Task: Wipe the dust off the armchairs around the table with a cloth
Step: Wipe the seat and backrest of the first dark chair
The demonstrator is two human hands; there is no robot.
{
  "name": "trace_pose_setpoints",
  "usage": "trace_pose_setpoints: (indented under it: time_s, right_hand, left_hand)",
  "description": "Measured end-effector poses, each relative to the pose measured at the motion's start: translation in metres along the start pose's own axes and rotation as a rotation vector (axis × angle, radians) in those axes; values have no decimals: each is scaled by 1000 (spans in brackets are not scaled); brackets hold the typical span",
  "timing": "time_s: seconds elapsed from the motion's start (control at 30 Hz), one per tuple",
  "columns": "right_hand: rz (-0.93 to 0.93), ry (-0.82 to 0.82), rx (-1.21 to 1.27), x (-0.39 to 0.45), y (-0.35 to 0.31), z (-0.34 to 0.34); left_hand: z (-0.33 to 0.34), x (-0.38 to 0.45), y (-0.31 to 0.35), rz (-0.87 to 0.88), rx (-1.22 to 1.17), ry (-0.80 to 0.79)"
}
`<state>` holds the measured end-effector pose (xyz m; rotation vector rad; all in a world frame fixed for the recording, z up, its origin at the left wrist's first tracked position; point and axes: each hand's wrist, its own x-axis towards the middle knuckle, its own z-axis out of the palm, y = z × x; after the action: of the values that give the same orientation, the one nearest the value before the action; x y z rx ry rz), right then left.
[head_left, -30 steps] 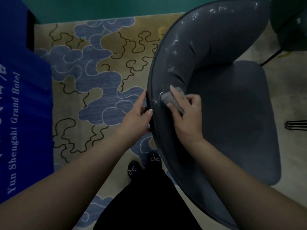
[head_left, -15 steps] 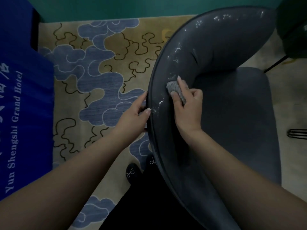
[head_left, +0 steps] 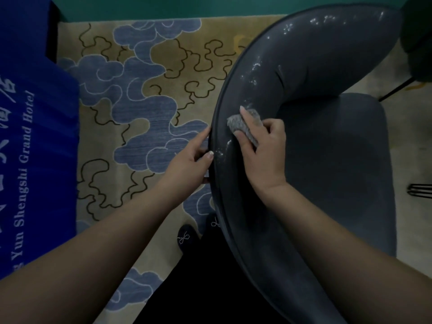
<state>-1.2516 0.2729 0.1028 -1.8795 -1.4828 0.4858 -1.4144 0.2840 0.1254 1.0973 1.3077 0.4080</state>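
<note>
Seen from above: right hand (head_left: 264, 155) curled around a small grey cloth (head_left: 245, 125), pressing it onto the curved padded backrest of a dark grey armchair (head_left: 327, 160), where pale dust specks show. Left hand (head_left: 189, 160) gripping the backrest's outer rim, thumb on top, close beside the right. Underneath, a cloud-patterned carpet (head_left: 145, 108); at left, a blue tablecloth (head_left: 35, 136) printed "Yun Shengshi Grand Hotel".

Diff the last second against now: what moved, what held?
The right hand slid the cloth up along the armchair backrest toward the dusty patch, grip unchanged. The left hand held the same spot on the backrest's outer edge. Chair unmoved.
</note>
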Motion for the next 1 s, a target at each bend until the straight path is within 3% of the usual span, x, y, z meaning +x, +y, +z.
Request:
trace_pose_setpoints:
  time_s: [0.2,0.33,0.43,0.63,0.83,1.0]
  right_hand:
    - [-162,-88,-62,-70,1,-21]
    - [-232,-105,-133,-33,-11,-8]
    - [-212,-75,-157,-10,-19,-1]
    - [-236,-161,-99,-63,-11,-16]
    - [-230,-93,-203,12,-27,4]
    - [-253,-154,-176,-42,-17,-11]
  left_hand:
    - [0,-5,-9,-36,-103,-14]
    - [-1,-7,-10,-49,-141,-9]
    - [1,-6,-10,-63,-157,12]
    - [-1,-10,-8,-67,-161,9]
    - [2,-10,-7,-61,-211,18]
    - [0,-12,-6,-77,-245,13]
